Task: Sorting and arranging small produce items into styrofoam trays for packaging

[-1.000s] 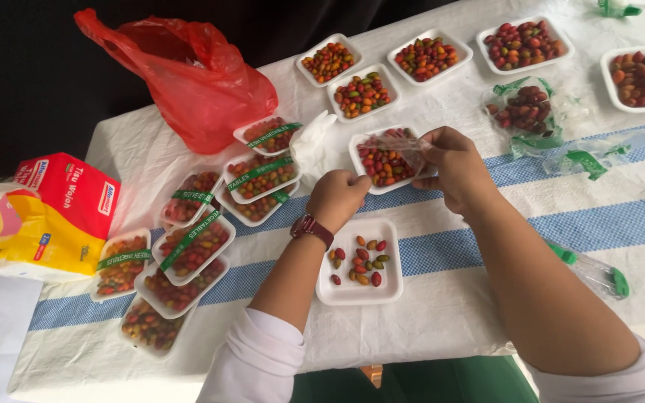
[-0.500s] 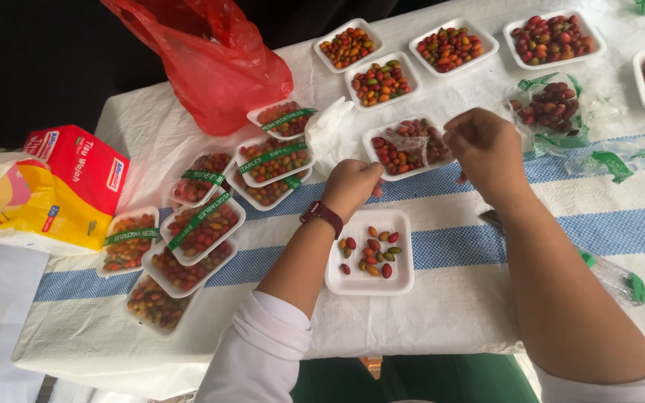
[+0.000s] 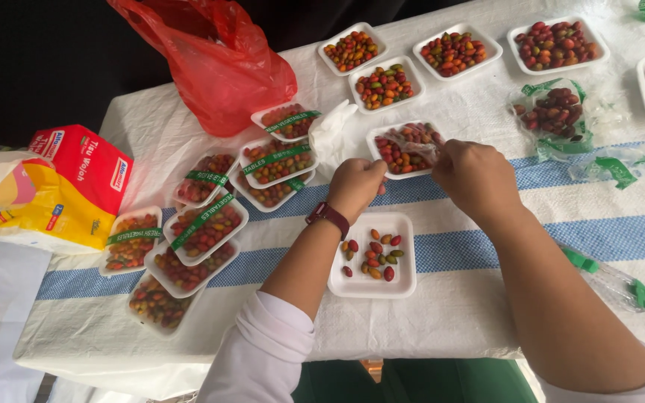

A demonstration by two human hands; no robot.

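Gripping with both hands, our left hand [image 3: 356, 186] and right hand [image 3: 475, 177] pinch clear film on the white foam tray of red-green fruits [image 3: 406, 149] on the tabletop [image 3: 487, 224]; peeling seems underway, calling for steady pulling.

cloth-covered table [image 3: 487, 313] with fruit trays [image 3: 372, 291]
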